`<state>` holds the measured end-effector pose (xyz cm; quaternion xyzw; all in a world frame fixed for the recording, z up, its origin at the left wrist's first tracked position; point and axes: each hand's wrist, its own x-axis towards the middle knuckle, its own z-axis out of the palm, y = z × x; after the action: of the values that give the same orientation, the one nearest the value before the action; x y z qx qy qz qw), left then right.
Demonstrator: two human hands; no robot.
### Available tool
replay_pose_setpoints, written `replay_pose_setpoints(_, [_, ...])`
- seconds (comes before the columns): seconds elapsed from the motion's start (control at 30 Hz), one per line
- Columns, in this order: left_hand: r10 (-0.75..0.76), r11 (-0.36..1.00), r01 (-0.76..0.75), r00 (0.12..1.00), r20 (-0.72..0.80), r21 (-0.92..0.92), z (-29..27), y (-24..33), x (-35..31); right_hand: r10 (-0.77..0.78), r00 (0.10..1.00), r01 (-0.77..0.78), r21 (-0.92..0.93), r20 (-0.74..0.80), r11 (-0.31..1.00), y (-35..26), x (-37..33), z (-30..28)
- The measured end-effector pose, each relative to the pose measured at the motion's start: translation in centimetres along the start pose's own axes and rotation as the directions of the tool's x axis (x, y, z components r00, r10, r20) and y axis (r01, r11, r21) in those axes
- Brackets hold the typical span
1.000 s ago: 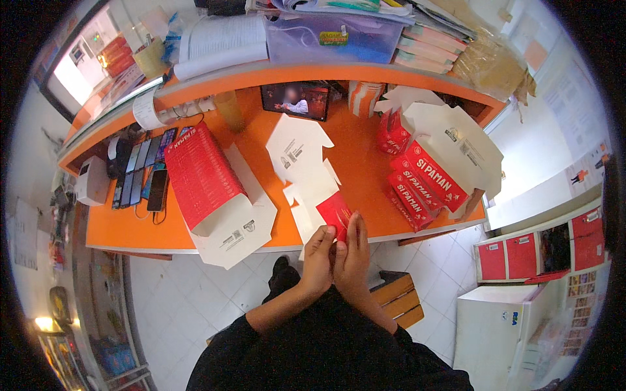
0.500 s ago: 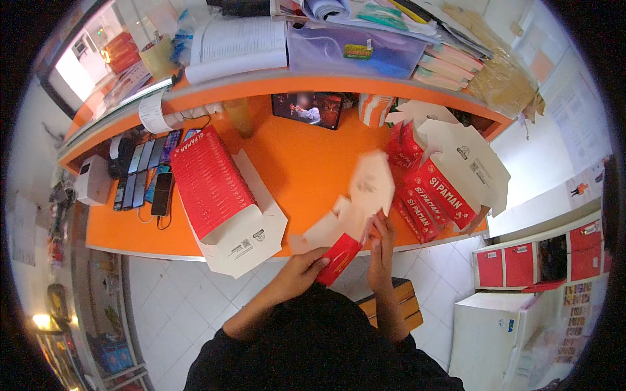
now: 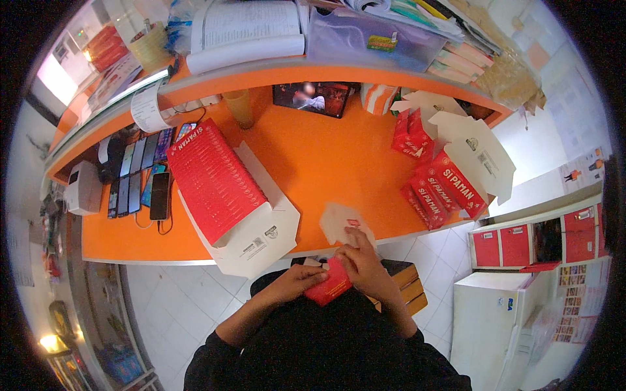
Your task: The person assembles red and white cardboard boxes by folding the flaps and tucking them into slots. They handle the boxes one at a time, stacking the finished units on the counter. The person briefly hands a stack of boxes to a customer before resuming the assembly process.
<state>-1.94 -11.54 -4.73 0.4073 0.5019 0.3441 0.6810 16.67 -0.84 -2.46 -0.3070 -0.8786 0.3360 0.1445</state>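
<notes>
My left hand [image 3: 298, 279] and my right hand [image 3: 363, 262] both hold a flat red-and-white cardboard carton blank [image 3: 331, 284] just below the front edge of the orange counter [image 3: 326, 163]. Its white flaps [image 3: 342, 225] stick up over the counter edge, above my right hand. Close on the left lies a large stack of flat red carton blanks [image 3: 215, 179] on an opened white sheet. To the right stands a pile of folded red cartons [image 3: 438, 186] with white flaps sticking up.
Several phones [image 3: 140, 173] lie in a row at the counter's left end beside a white device [image 3: 81, 189]. A tablet [image 3: 313, 99], a cup [image 3: 241, 107] and a striped box [image 3: 376, 99] stand at the back. A brown stool [image 3: 404, 287] and white cabinet [image 3: 495, 319] are below.
The carton blank has come down from over the counter toward my lap. My hands have drawn closer together on it and the view has shifted slightly.
</notes>
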Motion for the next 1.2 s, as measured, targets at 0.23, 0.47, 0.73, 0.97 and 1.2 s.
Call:
replay_pose_setpoints(0.23, [0.084,0.993,-0.092,0.991,0.1,0.076,-1.5,0.2,-0.1,0.226,0.954,-0.19,-0.187,0.195,0.964,-4.6,-0.4,-1.7])
replay_pose_setpoints(0.47, [0.441,0.892,-0.431,0.896,0.049,-0.14,-6.9,1.9,0.7,0.544,0.832,-0.127,0.914,-0.113,0.385,3.3,-1.4,-5.7])
replay_pose_setpoints(0.73, [0.49,0.84,-0.478,0.872,0.021,0.255,-4.4,3.3,-0.4,0.47,0.852,0.1,0.952,-0.233,0.29,11.5,1.2,-0.8])
replay_pose_setpoints(0.97, [0.412,0.532,-0.343,0.904,0.117,0.774,-4.2,2.0,1.0,0.107,0.953,-0.011,0.318,-0.284,0.948,2.0,4.5,-2.0])
replay_pose_setpoints(1.2, [0.184,0.858,-0.287,0.946,0.266,0.427,-4.6,2.8,3.5,0.277,0.959,-0.262,0.539,0.056,0.8,0.6,4.4,-1.7])
